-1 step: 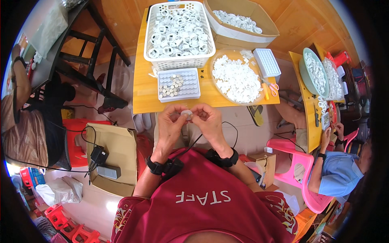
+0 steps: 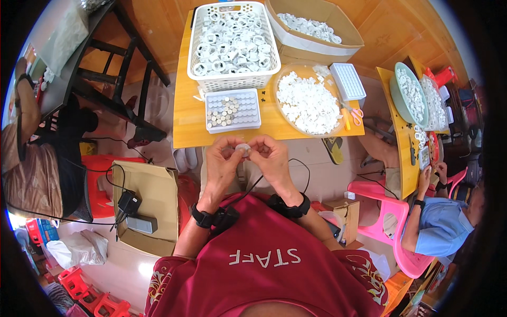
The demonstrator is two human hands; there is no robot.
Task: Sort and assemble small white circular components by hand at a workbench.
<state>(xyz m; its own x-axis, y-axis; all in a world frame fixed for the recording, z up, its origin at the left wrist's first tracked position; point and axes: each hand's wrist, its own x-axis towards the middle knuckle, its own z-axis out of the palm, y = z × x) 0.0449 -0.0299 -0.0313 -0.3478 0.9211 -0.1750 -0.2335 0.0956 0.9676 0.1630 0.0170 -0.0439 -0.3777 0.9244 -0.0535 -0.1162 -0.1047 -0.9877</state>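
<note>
Above my lap, just off the table's front edge, a small round whitish piece (image 2: 243, 148) sits pinched between my two hands. My left hand (image 2: 222, 162) grips its left side with thumb and bent fingers. From the right, the fingertips of my right hand (image 2: 271, 160) close on the same piece. Fingers cover much of it, so its details cannot be made out. Nearest beyond the hands lies a pale plastic tray (image 2: 248, 124) with rows of hollows; several silvery button batteries (image 2: 230, 107) lie mostly in its left half.
Behind the tray stands a white basket (image 2: 232, 83) of round white parts. A shallow round tub (image 2: 310, 133) of small white pieces is right of it, beside pink-handled scissors (image 2: 357, 117). A cardboard box (image 2: 296, 53) stands behind. At another table, a person in blue (image 2: 441, 227) works.
</note>
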